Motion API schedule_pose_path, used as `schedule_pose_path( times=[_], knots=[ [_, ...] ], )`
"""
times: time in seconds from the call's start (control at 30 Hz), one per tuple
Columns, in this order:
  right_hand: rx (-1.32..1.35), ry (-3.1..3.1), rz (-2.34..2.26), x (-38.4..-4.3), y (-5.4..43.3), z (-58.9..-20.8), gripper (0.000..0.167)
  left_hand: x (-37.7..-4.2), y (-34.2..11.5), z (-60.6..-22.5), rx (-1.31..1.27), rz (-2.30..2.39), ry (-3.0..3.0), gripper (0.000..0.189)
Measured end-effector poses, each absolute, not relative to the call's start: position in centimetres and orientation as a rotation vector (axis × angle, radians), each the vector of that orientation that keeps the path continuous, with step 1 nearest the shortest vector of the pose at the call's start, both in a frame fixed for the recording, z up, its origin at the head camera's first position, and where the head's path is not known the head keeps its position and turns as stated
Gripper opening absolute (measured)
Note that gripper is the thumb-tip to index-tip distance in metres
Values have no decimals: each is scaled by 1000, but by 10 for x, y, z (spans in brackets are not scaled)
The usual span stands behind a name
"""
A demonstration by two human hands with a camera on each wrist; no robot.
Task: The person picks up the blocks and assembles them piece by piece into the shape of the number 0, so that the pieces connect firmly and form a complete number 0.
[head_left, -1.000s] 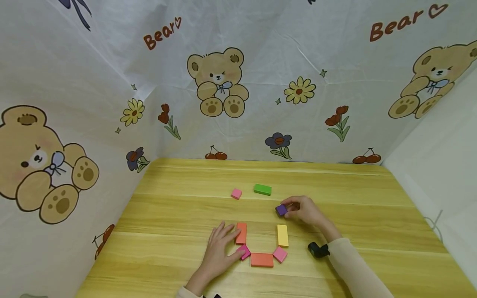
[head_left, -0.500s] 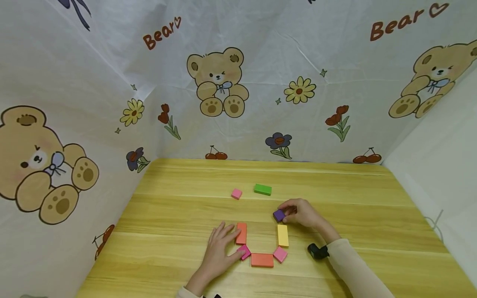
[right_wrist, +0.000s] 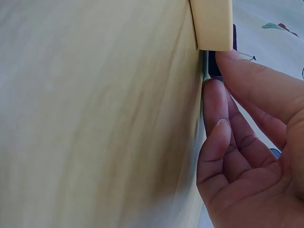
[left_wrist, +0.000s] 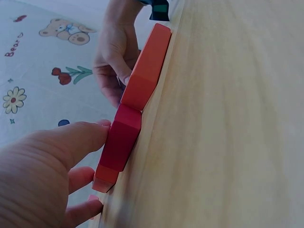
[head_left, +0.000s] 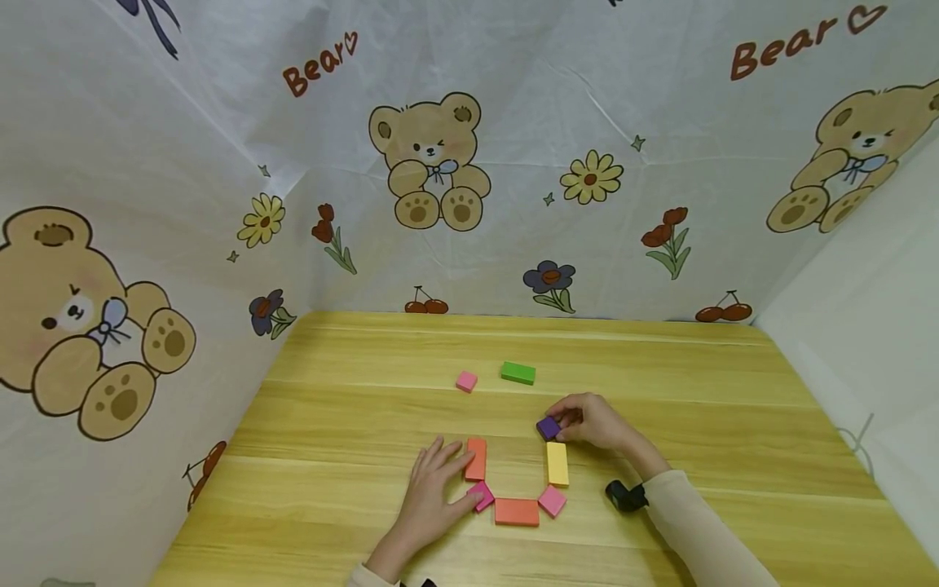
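Note:
In the head view my right hand [head_left: 596, 421] pinches a small purple block [head_left: 548, 428] between thumb and fingers, right at the far end of a yellow block [head_left: 557, 465]. The right wrist view shows the dark purple block [right_wrist: 215, 64] partly hidden behind the thumb and the yellow block [right_wrist: 213, 23]. My left hand [head_left: 431, 497] lies with fingers spread. Its thumb touches a magenta block [head_left: 481, 495] and a fingertip rests at an upright-lying orange block [head_left: 476, 460]. Another orange block [head_left: 517, 512] and a pink block [head_left: 552, 501] continue the U-shaped row.
Farther back on the wooden table [head_left: 352, 391] lie a small pink block [head_left: 465, 381] and a green block [head_left: 518, 373]. A black wrist device [head_left: 626, 495] sits by the right sleeve. Bear-printed cloth [head_left: 513, 244] hangs behind the table.
My right hand has brought the purple block slightly left and toward me, up to the yellow block's far end. The left hand and the other blocks stay in place.

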State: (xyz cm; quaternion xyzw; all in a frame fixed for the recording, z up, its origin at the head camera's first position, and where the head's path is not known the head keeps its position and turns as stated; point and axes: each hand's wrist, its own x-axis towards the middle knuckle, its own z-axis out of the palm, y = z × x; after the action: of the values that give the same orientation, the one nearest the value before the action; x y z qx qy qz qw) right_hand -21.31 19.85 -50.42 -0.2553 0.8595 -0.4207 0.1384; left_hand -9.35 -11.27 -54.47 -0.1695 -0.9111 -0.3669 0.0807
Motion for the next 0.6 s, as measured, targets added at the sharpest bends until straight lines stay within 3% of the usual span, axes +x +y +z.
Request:
schedule_pose_path(
  times=[0.6],
  knots=[
    [-745,2450,-1222,-213,199,-504,33,-94,-112,-545,-515,-1121,-2704,54]
  ],
)
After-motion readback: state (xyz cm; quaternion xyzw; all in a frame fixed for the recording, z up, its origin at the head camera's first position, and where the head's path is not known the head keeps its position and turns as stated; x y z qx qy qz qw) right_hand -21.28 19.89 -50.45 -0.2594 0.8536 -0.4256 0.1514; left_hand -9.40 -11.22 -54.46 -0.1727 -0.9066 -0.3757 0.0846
